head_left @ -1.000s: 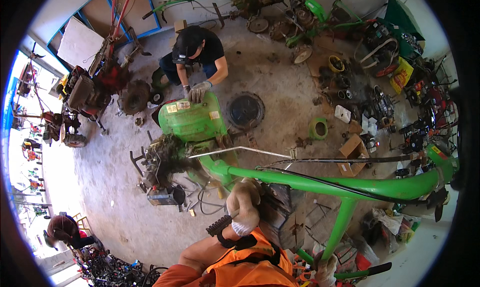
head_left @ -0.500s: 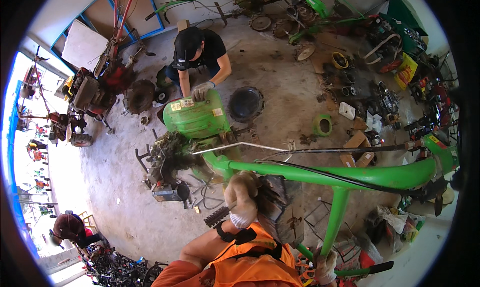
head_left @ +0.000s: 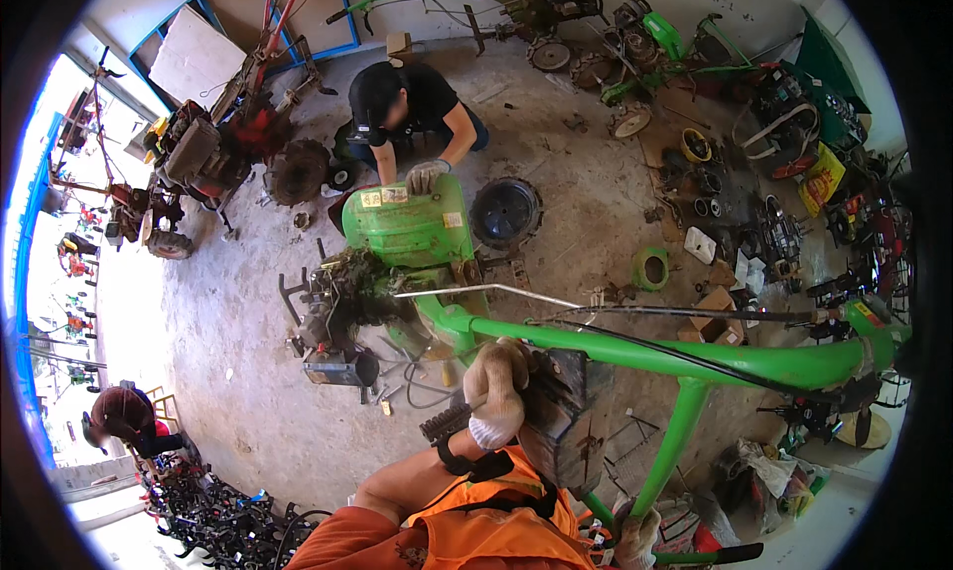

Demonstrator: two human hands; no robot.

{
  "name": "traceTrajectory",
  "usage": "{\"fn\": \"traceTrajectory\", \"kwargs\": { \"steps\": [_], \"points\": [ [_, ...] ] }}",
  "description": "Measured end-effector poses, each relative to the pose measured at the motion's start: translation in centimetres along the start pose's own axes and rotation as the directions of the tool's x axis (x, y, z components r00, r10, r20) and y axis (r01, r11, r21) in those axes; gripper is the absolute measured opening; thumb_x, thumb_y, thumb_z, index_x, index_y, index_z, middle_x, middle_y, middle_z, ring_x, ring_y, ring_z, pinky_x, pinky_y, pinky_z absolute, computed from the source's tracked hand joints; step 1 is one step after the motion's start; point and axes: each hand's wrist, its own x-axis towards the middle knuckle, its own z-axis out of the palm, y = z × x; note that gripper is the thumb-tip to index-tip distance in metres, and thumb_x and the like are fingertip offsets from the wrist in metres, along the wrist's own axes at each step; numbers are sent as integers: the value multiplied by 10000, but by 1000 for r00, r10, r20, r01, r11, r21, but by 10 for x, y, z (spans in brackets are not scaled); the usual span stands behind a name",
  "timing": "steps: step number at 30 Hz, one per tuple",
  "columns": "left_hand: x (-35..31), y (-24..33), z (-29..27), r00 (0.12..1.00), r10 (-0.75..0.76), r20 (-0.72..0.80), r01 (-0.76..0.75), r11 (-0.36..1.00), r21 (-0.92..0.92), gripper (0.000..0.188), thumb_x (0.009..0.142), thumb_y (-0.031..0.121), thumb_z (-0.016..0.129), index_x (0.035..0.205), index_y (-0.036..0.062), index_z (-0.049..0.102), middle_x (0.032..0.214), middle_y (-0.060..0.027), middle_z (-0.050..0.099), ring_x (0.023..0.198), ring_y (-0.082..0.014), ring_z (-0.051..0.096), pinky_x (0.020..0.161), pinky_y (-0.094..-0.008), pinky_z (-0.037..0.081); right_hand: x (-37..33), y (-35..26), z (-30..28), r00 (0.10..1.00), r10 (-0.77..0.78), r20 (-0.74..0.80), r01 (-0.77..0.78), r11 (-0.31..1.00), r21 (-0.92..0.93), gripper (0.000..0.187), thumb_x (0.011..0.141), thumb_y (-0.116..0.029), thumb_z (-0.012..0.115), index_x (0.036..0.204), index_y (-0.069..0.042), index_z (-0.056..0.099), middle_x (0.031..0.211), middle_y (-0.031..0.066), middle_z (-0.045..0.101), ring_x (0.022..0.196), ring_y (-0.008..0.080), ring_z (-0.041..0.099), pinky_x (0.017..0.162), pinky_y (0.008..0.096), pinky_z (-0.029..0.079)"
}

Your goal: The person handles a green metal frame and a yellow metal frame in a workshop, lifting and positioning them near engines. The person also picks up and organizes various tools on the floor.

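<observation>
Apparently for steadiness, the cream-gloved right hand (head_left: 636, 540) clamps around the green tubular metal frame (head_left: 669, 451), while the cream-gloved left hand (head_left: 494, 386) curls beside the dark rectangular block (head_left: 562, 383), its grip unclear.

The left hand (head_left: 496, 386) is covered by a cream knitted glove (head_left: 488, 371) with a paler ribbed cuff (head_left: 495, 431). At the wrist, a black strap (head_left: 486, 466) and a dark ridged block (head_left: 445, 426) are worn. The right hand (head_left: 637, 538) is similarly gloved. A bright orange vest (head_left: 496, 545), crossed by a black band (head_left: 491, 512), is worn with a rust-orange sleeve (head_left: 347, 535).
</observation>
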Motion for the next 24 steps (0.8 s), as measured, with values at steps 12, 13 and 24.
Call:
{"fn": "traceTrajectory", "kwargs": {
  "steps": [12,13,24],
  "points": [
    [-2,1,-1,995,-85,-56,86,996,12,476,1217,337,428,857,48,542,778,-53,547,788,-215,558,783,-375,474,-10,3,15,972,56,-227,-55,998,9,766,986,-775,640,1117,-23,580,669,20,586,490,126,493,448,332,388],
    [-2,1,0,996,-77,-55,77,997,11,470,1217,332,429,860,48,542,778,-53,546,789,-214,559,783,-374,474,-8,2,16,962,36,-270,-48,998,-36,755,987,-771,644,1094,-26,588,665,21,583,489,124,489,447,329,379],
    [-1,6,4,999,-1,-39,3,999,48,447,1222,281,401,863,52,538,774,-48,546,784,-211,557,796,-365,471,13,-61,10,976,182,123,-211,931,298,696,990,-721,681,774,-67,580,526,5,487,395,123,394,409,323,261]
  ]
}}
